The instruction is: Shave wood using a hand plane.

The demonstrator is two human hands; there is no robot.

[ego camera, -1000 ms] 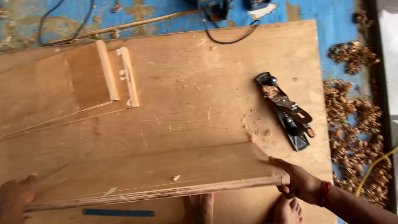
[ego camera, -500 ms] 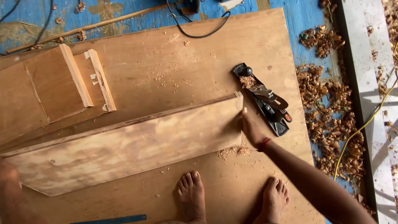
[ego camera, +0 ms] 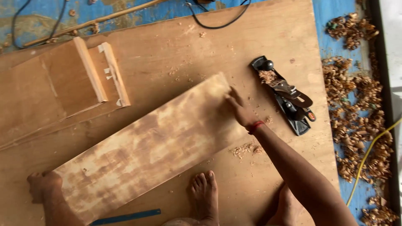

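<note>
1. The long pale blotchy plywood board (ego camera: pixel 155 144) lies slantwise across the middle of the frame, on the large brown plywood sheet (ego camera: pixel 176 50).
2. Your right hand (ego camera: pixel 239 109) grips the board's upper right end, fingers curled over it.
3. Your left hand (ego camera: pixel 42 186) clasps the lower left corner.
4. A black metal hand plane (ego camera: pixel 284 94) lies just right of your right hand.
5. Wood shavings (ego camera: pixel 356 113) crowd the right edge.

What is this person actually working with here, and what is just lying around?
In hand:
- long plywood board, blotchy face up
- left hand at its near end
- right hand at its far end

Lying about:
- black hand plane
- wood shavings
- small wooden frame
- black cable
- blue strip
</note>
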